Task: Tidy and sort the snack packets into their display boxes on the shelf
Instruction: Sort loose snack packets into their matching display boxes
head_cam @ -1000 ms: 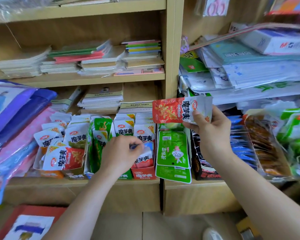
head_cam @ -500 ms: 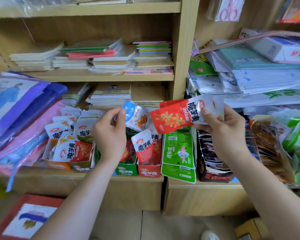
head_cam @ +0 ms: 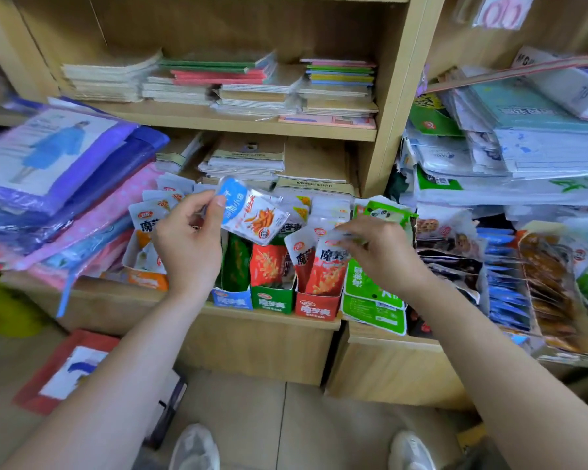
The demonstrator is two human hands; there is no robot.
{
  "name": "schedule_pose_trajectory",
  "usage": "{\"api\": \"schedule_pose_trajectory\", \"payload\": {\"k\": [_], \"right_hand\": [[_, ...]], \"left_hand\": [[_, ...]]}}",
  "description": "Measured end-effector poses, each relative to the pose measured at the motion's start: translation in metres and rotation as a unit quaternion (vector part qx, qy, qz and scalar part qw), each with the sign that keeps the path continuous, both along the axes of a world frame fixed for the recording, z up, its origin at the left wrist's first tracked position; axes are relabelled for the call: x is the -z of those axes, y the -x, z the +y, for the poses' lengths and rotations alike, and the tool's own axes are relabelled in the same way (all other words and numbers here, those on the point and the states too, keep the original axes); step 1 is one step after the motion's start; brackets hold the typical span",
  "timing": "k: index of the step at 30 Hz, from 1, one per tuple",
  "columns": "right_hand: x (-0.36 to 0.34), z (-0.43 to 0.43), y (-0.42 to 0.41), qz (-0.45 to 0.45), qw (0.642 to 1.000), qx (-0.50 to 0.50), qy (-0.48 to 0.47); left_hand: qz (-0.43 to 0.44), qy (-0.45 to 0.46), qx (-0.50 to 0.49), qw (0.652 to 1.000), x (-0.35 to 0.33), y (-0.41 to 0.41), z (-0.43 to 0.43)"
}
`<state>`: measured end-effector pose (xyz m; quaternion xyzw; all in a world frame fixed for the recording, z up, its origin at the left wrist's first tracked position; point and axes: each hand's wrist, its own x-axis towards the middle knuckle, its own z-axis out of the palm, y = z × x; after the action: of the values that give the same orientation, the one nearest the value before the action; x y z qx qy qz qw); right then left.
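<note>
My left hand (head_cam: 187, 245) pinches a blue and white snack packet (head_cam: 253, 217) by its top corner, holding it tilted above the row of display boxes. My right hand (head_cam: 379, 254) grips the clear top edge of a red and white packet (head_cam: 330, 269) that stands in the red box (head_cam: 316, 308). Left of it sit a green box (head_cam: 272, 300) holding a red packet and a blue box (head_cam: 233, 298) holding a green packet. An orange box (head_cam: 146, 279) with white packets stands at the far left, partly hidden by my left hand.
Green packets (head_cam: 374, 300) hang over the shelf edge right of the red box, with dark, blue and brown snack packs (head_cam: 550, 293) further right. Notebook stacks (head_cam: 252, 86) fill the upper shelves. Bagged raincoats (head_cam: 58, 171) pile up at the left.
My right hand has brought the red packet down from in front of the shelf post into the red box. My left hand still holds the blue packet raised.
</note>
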<state>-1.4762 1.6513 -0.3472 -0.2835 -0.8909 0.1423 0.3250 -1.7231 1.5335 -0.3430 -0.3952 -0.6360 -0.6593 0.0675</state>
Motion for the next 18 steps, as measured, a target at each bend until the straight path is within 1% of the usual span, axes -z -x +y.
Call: {"api": "schedule_pose_trajectory", "payload": {"k": [4, 5, 6, 7, 9, 11, 13, 15, 18], "right_hand": [[0.016, 0.000, 0.021, -0.135, 0.989, 0.014, 0.062], [0.020, 0.000, 0.025, -0.157, 0.985, 0.017, 0.069], [0.021, -0.001, 0.027, -0.159, 0.985, 0.027, 0.067], [0.020, -0.001, 0.028, -0.140, 0.988, 0.043, 0.057], [0.012, -0.003, 0.030, -0.057, 0.996, 0.061, 0.038], [0.004, -0.007, 0.034, 0.031, 0.997, 0.040, 0.050], [0.003, -0.014, 0.043, 0.065, 0.997, 0.007, 0.045], [0.010, -0.020, 0.055, 0.039, 0.999, -0.014, 0.015], [0.021, -0.028, 0.075, -0.075, 0.996, -0.030, -0.035]], "left_hand": [[-0.037, -0.017, 0.006, 0.999, 0.000, 0.012, -0.004], [-0.049, -0.021, 0.006, 0.999, 0.000, 0.013, -0.005], [-0.062, -0.025, 0.006, 0.998, 0.000, 0.014, -0.006], [-0.073, -0.027, 0.008, 0.997, 0.000, 0.015, -0.007], [-0.079, -0.023, 0.023, 0.996, -0.003, 0.015, -0.009], [-0.064, -0.016, 0.049, 0.997, -0.006, 0.012, -0.010], [-0.038, -0.017, 0.056, 0.998, -0.009, 0.008, -0.010], [-0.035, -0.029, 0.029, 0.999, -0.009, 0.008, -0.010], [-0.066, -0.054, -0.011, 0.996, -0.006, 0.022, -0.010]]}}
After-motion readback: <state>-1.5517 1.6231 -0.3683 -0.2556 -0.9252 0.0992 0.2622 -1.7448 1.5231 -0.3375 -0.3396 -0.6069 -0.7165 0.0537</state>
